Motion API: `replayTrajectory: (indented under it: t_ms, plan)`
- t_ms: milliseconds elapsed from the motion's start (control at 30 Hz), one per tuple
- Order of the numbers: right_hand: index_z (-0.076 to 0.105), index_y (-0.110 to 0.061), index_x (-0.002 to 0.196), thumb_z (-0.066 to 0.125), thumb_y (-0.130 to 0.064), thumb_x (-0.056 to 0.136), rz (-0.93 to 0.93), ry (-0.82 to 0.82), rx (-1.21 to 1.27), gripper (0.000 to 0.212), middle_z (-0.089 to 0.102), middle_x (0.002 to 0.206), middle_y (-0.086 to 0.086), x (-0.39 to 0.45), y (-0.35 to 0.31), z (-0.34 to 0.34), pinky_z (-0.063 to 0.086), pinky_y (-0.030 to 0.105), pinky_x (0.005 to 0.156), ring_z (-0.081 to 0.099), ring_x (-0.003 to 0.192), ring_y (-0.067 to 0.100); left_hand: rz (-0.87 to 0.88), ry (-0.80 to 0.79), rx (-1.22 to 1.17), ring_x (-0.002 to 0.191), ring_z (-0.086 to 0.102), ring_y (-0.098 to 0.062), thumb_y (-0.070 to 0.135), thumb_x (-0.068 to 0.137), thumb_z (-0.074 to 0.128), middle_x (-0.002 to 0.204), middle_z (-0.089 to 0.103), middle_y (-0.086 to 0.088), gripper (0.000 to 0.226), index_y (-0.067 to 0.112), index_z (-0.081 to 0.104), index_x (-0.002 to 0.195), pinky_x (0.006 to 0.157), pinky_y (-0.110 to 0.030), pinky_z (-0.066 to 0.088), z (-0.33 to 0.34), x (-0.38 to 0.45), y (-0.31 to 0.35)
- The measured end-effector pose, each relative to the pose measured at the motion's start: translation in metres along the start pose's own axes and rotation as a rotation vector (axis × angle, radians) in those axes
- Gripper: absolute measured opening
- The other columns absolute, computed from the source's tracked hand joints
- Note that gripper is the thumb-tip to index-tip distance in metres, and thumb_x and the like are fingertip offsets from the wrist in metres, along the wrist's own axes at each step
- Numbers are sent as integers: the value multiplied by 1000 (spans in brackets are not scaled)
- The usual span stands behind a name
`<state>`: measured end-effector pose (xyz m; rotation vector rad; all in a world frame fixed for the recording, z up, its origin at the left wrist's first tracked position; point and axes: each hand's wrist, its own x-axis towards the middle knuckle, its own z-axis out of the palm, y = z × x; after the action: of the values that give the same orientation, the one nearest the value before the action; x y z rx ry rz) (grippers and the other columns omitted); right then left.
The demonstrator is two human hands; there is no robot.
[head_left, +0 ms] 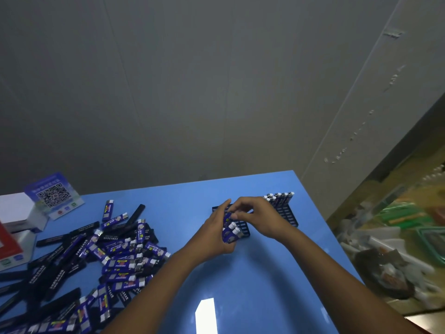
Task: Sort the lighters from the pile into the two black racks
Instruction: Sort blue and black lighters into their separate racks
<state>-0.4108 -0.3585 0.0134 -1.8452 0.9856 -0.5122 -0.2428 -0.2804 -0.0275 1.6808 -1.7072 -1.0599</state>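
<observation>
A big pile of blue and black lighters (pixel 101 256) covers the left of the blue table (pixel 252 273). My left hand (pixel 218 233) grips a bundle of several blue lighters (pixel 230 231) above the nearer black rack (pixel 244 228). Fingers of my right hand (pixel 258 216) pinch the top of one lighter in that bundle. Further right lies the second black rack (pixel 286 213), with a row of several blue lighters (pixel 279 197) standing upright along its far edge. My hands hide most of the nearer rack.
A QR-code stand (pixel 54 195) and a white and red box (pixel 16 225) sit at the table's far left. The table's right edge drops to a cluttered floor with bins (pixel 397 249). A grey wall stands behind the table.
</observation>
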Motion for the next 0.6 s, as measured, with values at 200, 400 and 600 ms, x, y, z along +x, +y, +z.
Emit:
replayTrajectory:
  t_ms: [200, 400, 600]
  plan:
    - [73, -17, 94, 71, -12, 91, -7, 15, -9, 6, 71, 84, -8, 11, 6, -14, 50, 14, 75, 64, 81, 6, -33, -11, 19, 119, 52, -13, 27, 68, 78, 143, 39, 9, 112, 45, 6, 152, 92, -30, 55, -5, 17, 8]
    - [70, -19, 95, 67, -15, 94, -31, 63, 61, 6, 70, 93, -5, 17, 18, -42, 54, 24, 71, 62, 78, 6, -87, 19, -2, 101, 60, -12, 24, 67, 77, 133, 47, 6, 107, 45, 15, 151, 71, -27, 59, 9, 31, 20]
    - [70, -17, 90, 70, -12, 92, 53, 56, 141, 5, 73, 82, 7, 21, 41, -99, 56, 42, 77, 67, 74, 18, -199, 99, -84, 74, 63, 2, 7, 78, 75, 103, 57, 10, 100, 34, 15, 153, 53, -15, 48, 37, 38, 34]
